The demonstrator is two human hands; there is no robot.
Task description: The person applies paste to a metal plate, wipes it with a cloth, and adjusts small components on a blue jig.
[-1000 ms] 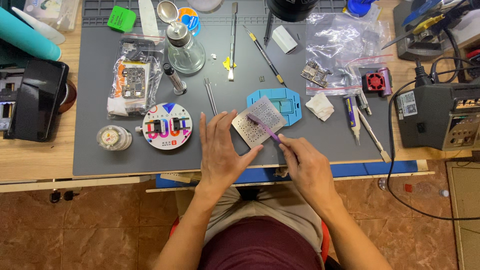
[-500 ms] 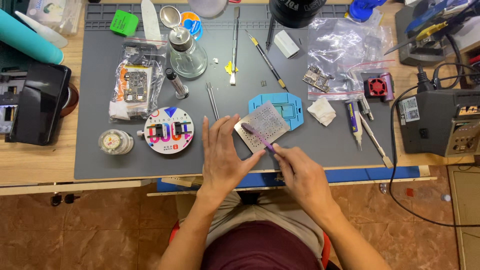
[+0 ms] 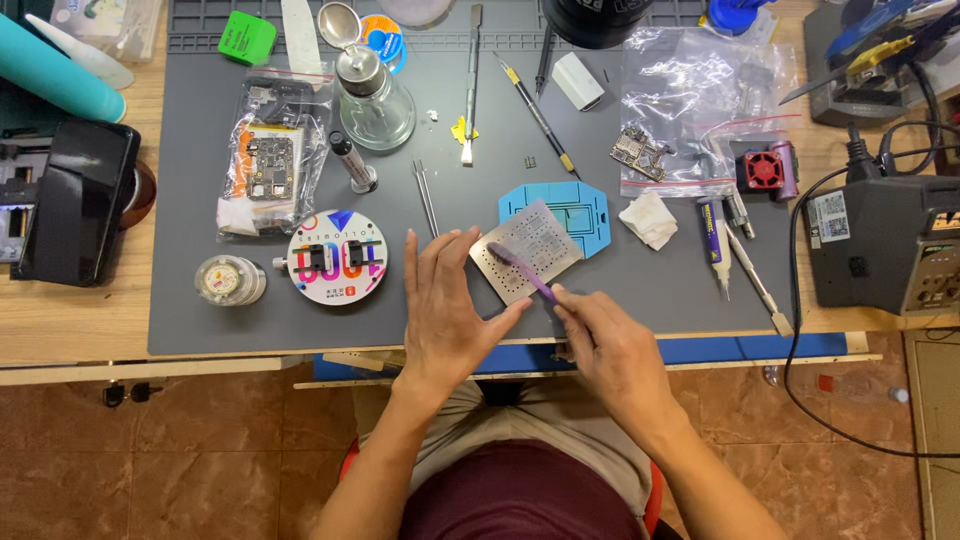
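Note:
A thin square metal stencil sheet with fine hole patterns lies tilted on the grey work mat, partly over a blue plastic holder. My left hand presses flat on the mat with thumb and fingertips steadying the stencil's near-left edge. My right hand grips a purple brush whose head rests on the stencil's surface.
A round white fixture, a small round jar, a glass bottle, tweezers, bagged circuit boards, screwdrivers and a white wipe lie on the mat. A soldering station stands at right.
The stencil has shifted slightly over the blue holder. My right hand has moved the purple brush across the stencil. My left hand stays beside it.

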